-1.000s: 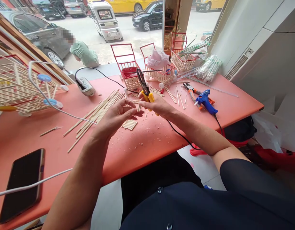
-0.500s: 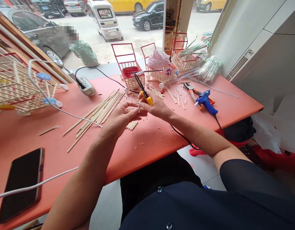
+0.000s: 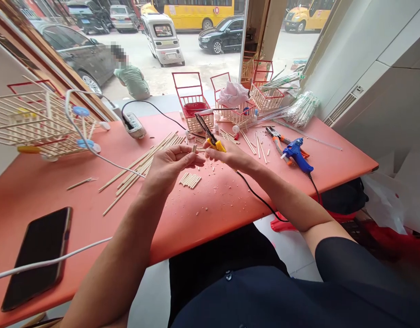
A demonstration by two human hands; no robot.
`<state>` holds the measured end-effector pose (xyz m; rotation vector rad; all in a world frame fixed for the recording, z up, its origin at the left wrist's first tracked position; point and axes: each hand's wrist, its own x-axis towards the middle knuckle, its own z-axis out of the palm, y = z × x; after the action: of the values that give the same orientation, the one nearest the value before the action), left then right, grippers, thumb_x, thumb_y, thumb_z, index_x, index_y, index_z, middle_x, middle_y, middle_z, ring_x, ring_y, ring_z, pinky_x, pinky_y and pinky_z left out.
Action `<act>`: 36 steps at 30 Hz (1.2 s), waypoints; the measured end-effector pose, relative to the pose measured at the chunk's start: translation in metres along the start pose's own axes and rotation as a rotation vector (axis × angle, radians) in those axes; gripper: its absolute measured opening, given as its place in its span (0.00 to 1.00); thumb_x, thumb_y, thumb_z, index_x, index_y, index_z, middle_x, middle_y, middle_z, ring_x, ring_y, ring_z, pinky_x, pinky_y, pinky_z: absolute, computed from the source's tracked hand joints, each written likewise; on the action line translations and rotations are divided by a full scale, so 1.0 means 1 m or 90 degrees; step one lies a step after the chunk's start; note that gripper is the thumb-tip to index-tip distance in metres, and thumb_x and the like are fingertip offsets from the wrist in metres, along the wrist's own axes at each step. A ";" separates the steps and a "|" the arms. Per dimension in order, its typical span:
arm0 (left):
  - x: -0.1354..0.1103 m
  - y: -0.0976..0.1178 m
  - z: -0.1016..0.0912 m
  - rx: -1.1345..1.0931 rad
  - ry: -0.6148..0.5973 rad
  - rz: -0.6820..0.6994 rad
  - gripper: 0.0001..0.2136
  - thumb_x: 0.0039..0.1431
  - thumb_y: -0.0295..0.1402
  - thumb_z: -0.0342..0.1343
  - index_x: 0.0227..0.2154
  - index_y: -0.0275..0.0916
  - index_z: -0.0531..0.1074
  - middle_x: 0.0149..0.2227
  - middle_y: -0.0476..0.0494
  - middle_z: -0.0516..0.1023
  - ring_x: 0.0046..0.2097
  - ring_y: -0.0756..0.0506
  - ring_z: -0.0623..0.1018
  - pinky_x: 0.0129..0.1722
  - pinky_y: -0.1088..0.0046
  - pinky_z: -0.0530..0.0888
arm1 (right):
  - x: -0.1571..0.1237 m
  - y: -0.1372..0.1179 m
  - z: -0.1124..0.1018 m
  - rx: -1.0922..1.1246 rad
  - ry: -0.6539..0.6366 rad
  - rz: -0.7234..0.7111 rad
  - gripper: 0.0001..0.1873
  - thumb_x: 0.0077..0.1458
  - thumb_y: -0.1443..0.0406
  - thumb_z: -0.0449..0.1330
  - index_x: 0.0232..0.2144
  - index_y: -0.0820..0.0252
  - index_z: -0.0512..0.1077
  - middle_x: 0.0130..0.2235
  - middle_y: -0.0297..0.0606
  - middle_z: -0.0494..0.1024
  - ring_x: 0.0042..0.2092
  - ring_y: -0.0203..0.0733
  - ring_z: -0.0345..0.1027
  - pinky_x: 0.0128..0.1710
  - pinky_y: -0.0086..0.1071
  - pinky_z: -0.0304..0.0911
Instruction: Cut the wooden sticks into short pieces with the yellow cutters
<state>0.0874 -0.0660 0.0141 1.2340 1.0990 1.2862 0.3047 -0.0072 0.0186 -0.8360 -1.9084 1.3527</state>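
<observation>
My left hand (image 3: 172, 161) pinches a short piece of wooden stick (image 3: 194, 148) between thumb and fingers. Just to its right, my right hand (image 3: 226, 155) is closed around a yellow-and-black utility knife (image 3: 216, 145), its dark end pointing up and away. Below the hands lies a row of short cut stick pieces (image 3: 189, 180) side by side on the table. Long wooden sticks (image 3: 128, 180) lie in a loose bundle, partly behind my left hand. A few more sticks (image 3: 260, 146) rest beyond my right hand.
On the pink table (image 3: 182, 218) are a blue glue gun (image 3: 296, 154), pliers (image 3: 276, 136), a power strip (image 3: 133, 125) and a phone (image 3: 37, 255). Small stick carts (image 3: 196, 120) stand along the back, a larger one (image 3: 35, 123) at left. A white cable (image 3: 107, 161) crosses the left side.
My hands have drawn slightly apart, and the short stick piece now shows in my left fingers. The knife has tilted a little more sideways. The whole view has shifted slightly.
</observation>
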 end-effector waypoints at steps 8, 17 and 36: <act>-0.002 0.015 -0.020 0.024 0.022 0.029 0.19 0.55 0.47 0.83 0.41 0.40 0.88 0.37 0.39 0.93 0.39 0.41 0.92 0.42 0.67 0.85 | -0.004 -0.005 -0.004 -0.106 -0.146 0.035 0.33 0.66 0.36 0.68 0.46 0.59 0.73 0.42 0.39 0.81 0.44 0.44 0.74 0.47 0.38 0.68; -0.003 0.017 -0.017 0.072 -0.043 0.026 0.20 0.55 0.50 0.82 0.40 0.40 0.89 0.34 0.38 0.92 0.37 0.39 0.91 0.39 0.65 0.84 | -0.004 -0.006 -0.004 -0.147 -0.163 0.031 0.30 0.67 0.39 0.69 0.46 0.59 0.75 0.45 0.40 0.82 0.46 0.45 0.74 0.49 0.37 0.69; -0.006 0.024 -0.009 0.087 -0.012 0.020 0.19 0.48 0.46 0.83 0.36 0.39 0.87 0.30 0.40 0.90 0.35 0.39 0.89 0.40 0.63 0.83 | -0.002 0.003 0.004 -0.290 -0.098 0.013 0.27 0.71 0.39 0.62 0.39 0.56 0.70 0.44 0.40 0.80 0.45 0.46 0.70 0.47 0.39 0.61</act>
<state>0.0764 -0.0733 0.0365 1.3671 1.1741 1.2372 0.3029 -0.0106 0.0147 -0.9898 -2.3820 1.0290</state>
